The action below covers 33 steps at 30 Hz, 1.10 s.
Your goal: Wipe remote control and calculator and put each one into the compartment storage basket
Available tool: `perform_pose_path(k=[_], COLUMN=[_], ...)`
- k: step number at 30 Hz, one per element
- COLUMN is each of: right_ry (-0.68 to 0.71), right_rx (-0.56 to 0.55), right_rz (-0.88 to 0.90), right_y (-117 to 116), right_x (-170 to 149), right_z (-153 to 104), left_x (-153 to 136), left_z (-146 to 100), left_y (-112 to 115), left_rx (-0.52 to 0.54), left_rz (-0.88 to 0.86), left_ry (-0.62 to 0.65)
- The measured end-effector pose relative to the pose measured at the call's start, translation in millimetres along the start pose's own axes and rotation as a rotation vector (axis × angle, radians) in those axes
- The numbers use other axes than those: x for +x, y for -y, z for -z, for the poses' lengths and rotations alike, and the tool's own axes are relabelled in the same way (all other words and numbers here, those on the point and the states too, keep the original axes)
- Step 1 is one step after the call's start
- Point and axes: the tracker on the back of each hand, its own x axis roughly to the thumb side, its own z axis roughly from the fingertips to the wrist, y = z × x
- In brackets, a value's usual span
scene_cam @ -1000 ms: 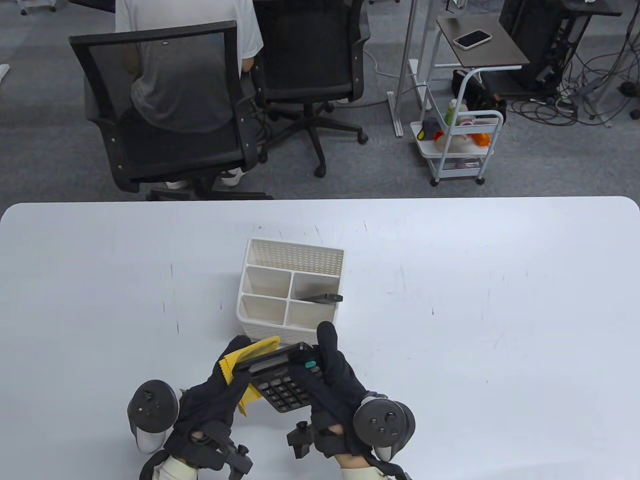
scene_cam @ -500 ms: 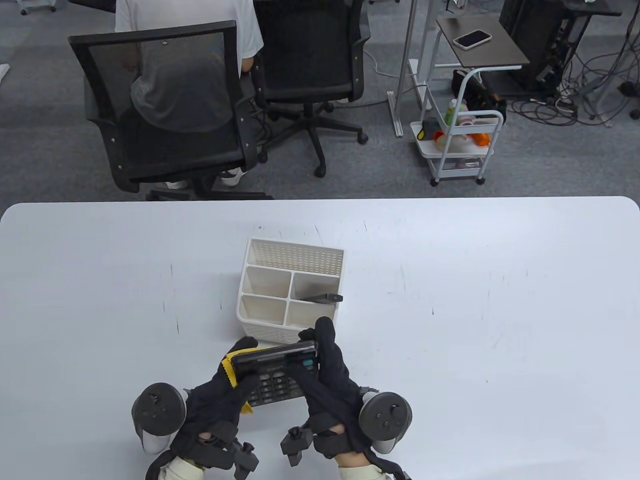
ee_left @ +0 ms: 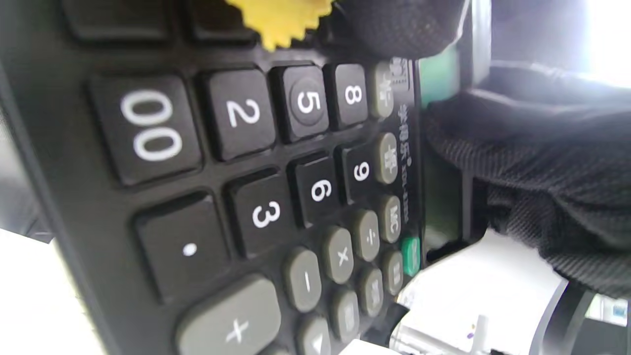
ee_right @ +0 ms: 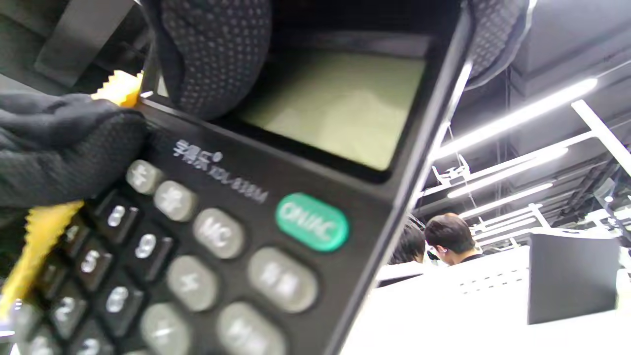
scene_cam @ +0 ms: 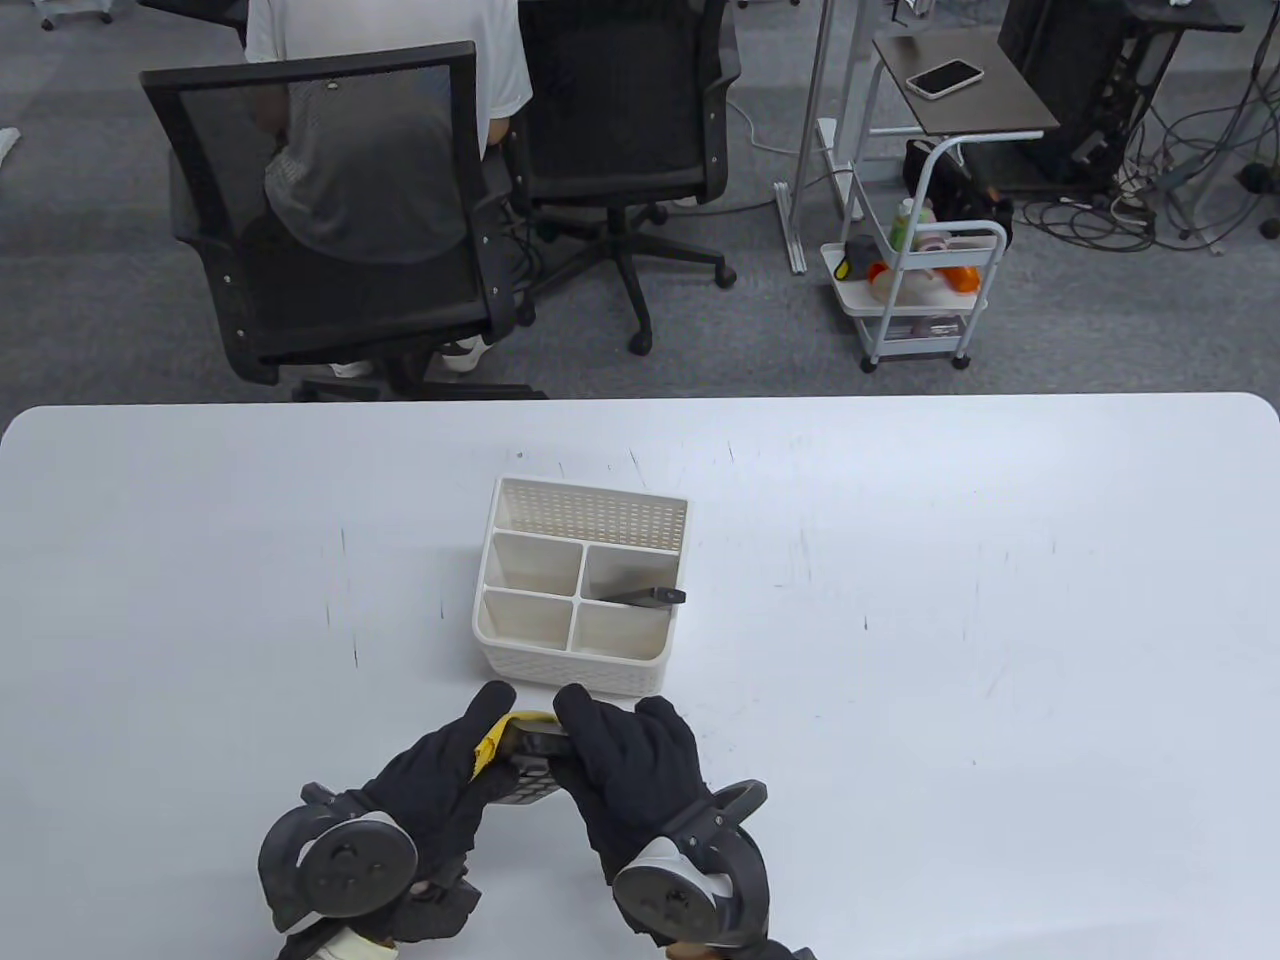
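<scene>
A black calculator is held up between both hands near the table's front edge, its keys tilted toward me. My left hand holds a yellow cloth against the calculator's left side; the cloth's zigzag edge lies over the number keys. My right hand grips the calculator's top end, with the thumb over a corner of the display. The white compartment basket stands just beyond the hands. A dark remote control leans in its back right compartment.
The white table stretches to both sides of the basket. Beyond its far edge stand black office chairs with a seated person, and a small white cart.
Both hands drew the calculator toward me and tipped it more upright, so most of it now hides between the gloves. The hands rolled over, trackers nearer the bottom edge.
</scene>
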Motion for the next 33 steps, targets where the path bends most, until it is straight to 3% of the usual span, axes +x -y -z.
perform_pose_path(k=[3, 9, 15, 22, 26, 33], right_ry=[-0.013, -0.024, -0.108, -0.099, -0.108, -0.082], right_rx=[0.01, -0.005, -0.097, -0.195, -0.144, -0.049], right_rz=[0.001, -0.036, -0.012, -0.051, -0.031, -0.03], right_y=[-2.5, -6.1, 10.5, 31.5, 23.8, 4.7], right_x=[-1.9, -4.5, -19.6, -27.6, -25.7, -15.3], right_z=[-1.4, -1.6, 2.7, 7.5, 5.8, 3.2], left_x=[6.1, 19.3, 3.1, -4.6, 1.2, 14.0], left_z=[-0.8, 2.2, 1.6, 3.4, 2.3, 1.9], left_y=[-3.1, -0.9, 2.6, 5.9, 4.4, 4.1], left_rx=[-0.003, -0.016, -0.021, -0.05, -0.055, 0.002], left_rz=[-0.062, -0.046, -0.047, -0.091, -0.072, -0.233], left_ry=[-0.032, 0.058, 0.02, -0.012, 0.009, 0.057])
